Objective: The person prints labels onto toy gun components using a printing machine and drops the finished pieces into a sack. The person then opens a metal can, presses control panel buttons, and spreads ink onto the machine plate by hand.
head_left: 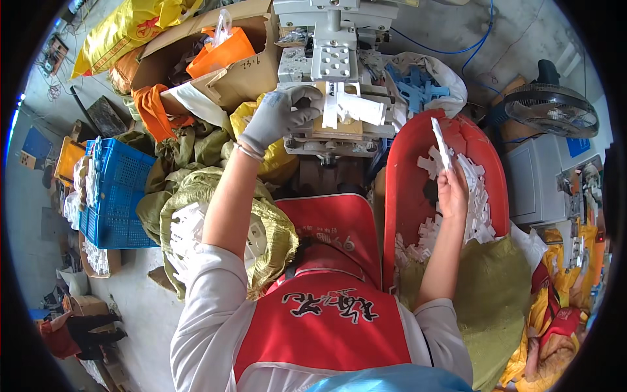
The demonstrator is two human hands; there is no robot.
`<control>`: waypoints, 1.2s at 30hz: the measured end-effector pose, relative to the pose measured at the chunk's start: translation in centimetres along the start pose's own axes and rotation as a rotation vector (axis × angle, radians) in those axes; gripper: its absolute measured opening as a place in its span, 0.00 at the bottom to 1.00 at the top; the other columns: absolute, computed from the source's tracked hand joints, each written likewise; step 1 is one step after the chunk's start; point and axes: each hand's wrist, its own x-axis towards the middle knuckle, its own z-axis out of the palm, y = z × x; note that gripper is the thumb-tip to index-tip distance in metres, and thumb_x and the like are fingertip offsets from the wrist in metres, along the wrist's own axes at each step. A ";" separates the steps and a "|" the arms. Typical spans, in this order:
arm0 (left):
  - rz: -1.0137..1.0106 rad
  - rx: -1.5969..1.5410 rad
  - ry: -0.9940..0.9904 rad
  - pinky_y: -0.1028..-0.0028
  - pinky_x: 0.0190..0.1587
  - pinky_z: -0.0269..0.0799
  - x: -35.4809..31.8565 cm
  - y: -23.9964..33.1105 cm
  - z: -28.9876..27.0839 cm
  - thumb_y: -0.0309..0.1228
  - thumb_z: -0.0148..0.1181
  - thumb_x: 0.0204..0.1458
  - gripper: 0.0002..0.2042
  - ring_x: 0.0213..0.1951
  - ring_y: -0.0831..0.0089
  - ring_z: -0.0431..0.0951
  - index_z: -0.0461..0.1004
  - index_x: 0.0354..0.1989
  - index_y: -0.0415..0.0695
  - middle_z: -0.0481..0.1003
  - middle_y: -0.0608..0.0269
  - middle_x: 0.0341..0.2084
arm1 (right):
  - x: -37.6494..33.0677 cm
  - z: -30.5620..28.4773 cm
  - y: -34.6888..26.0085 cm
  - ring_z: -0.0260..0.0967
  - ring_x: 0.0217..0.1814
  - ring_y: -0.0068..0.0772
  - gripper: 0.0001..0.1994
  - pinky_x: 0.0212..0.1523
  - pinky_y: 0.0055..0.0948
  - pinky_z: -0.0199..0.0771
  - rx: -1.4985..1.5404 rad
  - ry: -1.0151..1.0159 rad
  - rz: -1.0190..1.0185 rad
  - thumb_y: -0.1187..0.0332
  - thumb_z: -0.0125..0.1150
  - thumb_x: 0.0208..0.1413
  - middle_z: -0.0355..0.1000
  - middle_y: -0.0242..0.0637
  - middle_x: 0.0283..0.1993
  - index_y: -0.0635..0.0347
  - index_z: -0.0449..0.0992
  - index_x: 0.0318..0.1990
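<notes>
My left hand point(277, 117), in a grey glove, reaches to the machine's work plate. Its curled thumb and fingers close on the left end of a white gun-shaped plastic piece point(359, 108), which lies flat with dark print on it. Just above that piece hangs the machine's grey head point(335, 60), a block with round holes. My bare right hand point(452, 193) is raised over the red tub point(390, 196). It pinches the lower end of another white plastic piece point(441, 142), seen nearly edge-on and pointing up. Many similar white pieces point(480, 209) fill the tub.
An open sack of white pieces point(274, 261) stands at my left, near a blue crate point(117, 199). A cardboard box point(241, 81) stands behind. Light-blue gun-shaped pieces point(418, 88) lie in a white sack beyond the tub. A black fan point(552, 108) stands at right.
</notes>
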 end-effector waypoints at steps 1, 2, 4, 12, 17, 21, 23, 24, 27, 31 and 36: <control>-0.008 0.000 0.045 0.71 0.42 0.73 -0.5 0.4 0.0 0.28 0.66 0.45 0.15 0.35 0.64 0.79 0.76 0.43 0.42 0.78 0.58 0.35 | 0.4 1.9 -0.1 0.67 0.41 0.21 0.20 0.41 0.20 0.68 0.003 -0.016 -0.010 0.78 0.55 0.58 0.70 0.35 0.47 0.69 0.65 0.59; -0.015 -0.001 0.090 0.71 0.40 0.73 -1.2 0.8 0.0 0.27 0.65 0.45 0.14 0.34 0.63 0.79 0.76 0.42 0.42 0.78 0.56 0.33 | 0.8 4.0 -0.2 0.67 0.42 0.22 0.20 0.41 0.21 0.69 -0.029 -0.051 -0.022 0.78 0.55 0.58 0.71 0.36 0.47 0.68 0.65 0.59; -0.035 0.001 0.139 0.72 0.40 0.73 -3.0 0.6 -0.4 0.26 0.66 0.45 0.15 0.35 0.65 0.79 0.76 0.42 0.42 0.78 0.56 0.34 | 1.7 7.7 -0.4 0.68 0.43 0.24 0.20 0.41 0.22 0.70 -0.111 -0.117 -0.035 0.78 0.57 0.57 0.71 0.37 0.47 0.68 0.65 0.58; -0.271 0.041 0.403 0.77 0.41 0.75 -13.0 0.9 -4.0 0.22 0.66 0.45 0.15 0.37 0.75 0.80 0.77 0.44 0.40 0.79 0.60 0.43 | 5.9 18.3 1.4 0.71 0.38 0.22 0.16 0.34 0.21 0.74 -0.770 -0.485 0.029 0.77 0.61 0.54 0.72 0.34 0.45 0.61 0.74 0.51; -0.362 -0.092 0.441 0.77 0.44 0.74 -18.3 0.1 -5.3 0.20 0.64 0.46 0.16 0.39 0.76 0.78 0.75 0.46 0.39 0.78 0.61 0.46 | 5.4 19.9 1.3 0.68 0.34 0.19 0.15 0.31 0.20 0.71 -1.100 -0.538 -0.241 0.77 0.62 0.53 0.70 0.33 0.47 0.63 0.75 0.49; -0.413 -0.131 0.478 0.77 0.47 0.73 -19.9 -0.1 -4.8 0.19 0.63 0.47 0.16 0.42 0.76 0.77 0.75 0.47 0.38 0.77 0.61 0.48 | 4.7 19.2 0.2 0.68 0.31 0.19 0.19 0.29 0.19 0.70 -1.136 -0.556 -0.194 0.74 0.61 0.55 0.70 0.32 0.52 0.60 0.72 0.55; -0.451 0.123 0.419 0.76 0.48 0.72 -21.0 -0.3 -5.2 0.21 0.62 0.49 0.15 0.44 0.75 0.76 0.75 0.47 0.39 0.76 0.60 0.48 | 4.2 17.4 -1.0 0.68 0.28 0.17 0.22 0.24 0.16 0.65 -1.021 -0.480 -0.070 0.67 0.58 0.60 0.68 0.32 0.57 0.55 0.66 0.62; -0.456 0.120 0.439 0.75 0.48 0.72 -22.0 -0.6 -5.2 0.22 0.62 0.49 0.15 0.44 0.74 0.76 0.75 0.47 0.39 0.77 0.60 0.47 | 4.4 15.3 -1.4 0.68 0.27 0.17 0.21 0.24 0.17 0.66 -0.957 -0.410 -0.063 0.65 0.57 0.61 0.70 0.34 0.55 0.55 0.67 0.61; -0.569 0.097 0.475 0.74 0.48 0.72 -25.4 -2.0 -5.8 0.23 0.62 0.51 0.13 0.44 0.72 0.76 0.75 0.47 0.39 0.77 0.59 0.44 | 6.3 4.8 -1.8 0.67 0.24 0.14 0.19 0.22 0.16 0.63 -0.967 -0.156 0.024 0.60 0.56 0.62 0.72 0.33 0.49 0.53 0.69 0.59; -0.687 0.186 0.462 0.75 0.48 0.72 -26.9 -1.8 -5.6 0.23 0.60 0.54 0.12 0.44 0.74 0.75 0.75 0.47 0.37 0.76 0.63 0.43 | 5.9 -15.9 4.0 0.74 0.43 0.47 0.20 0.46 0.38 0.72 -1.650 -0.016 0.212 0.57 0.60 0.54 0.77 0.43 0.37 0.61 0.73 0.49; -0.762 0.042 0.480 0.76 0.51 0.70 -29.4 -1.7 -5.9 0.21 0.59 0.55 0.14 0.46 0.75 0.73 0.73 0.50 0.36 0.74 0.63 0.47 | 5.2 -20.9 10.2 0.66 0.59 0.49 0.21 0.58 0.42 0.68 -1.795 -0.123 0.199 0.64 0.64 0.50 0.66 0.44 0.60 0.53 0.72 0.53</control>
